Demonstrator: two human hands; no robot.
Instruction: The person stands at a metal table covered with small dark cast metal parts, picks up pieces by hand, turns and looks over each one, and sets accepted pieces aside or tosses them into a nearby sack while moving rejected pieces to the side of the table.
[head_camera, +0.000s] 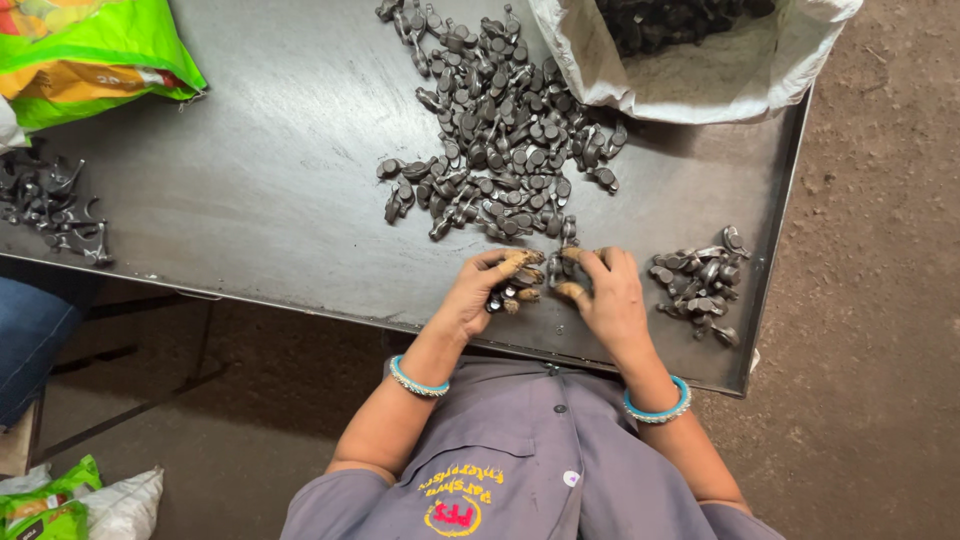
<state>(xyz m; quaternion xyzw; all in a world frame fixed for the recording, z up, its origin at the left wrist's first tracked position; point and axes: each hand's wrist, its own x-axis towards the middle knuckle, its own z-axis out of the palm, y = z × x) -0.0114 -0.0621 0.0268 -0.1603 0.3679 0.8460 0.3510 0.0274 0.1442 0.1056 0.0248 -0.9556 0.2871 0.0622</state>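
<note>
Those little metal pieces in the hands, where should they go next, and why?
Probably onto the small pile beside the right hand. The left hand already cups several dark metal pieces, and that separate pile sits nearest, apart from the big heap.

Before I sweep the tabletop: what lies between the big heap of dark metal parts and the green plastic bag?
In the head view, only bare grey metal tabletop separates the big heap of dark metal parts from the green plastic bag.
</note>
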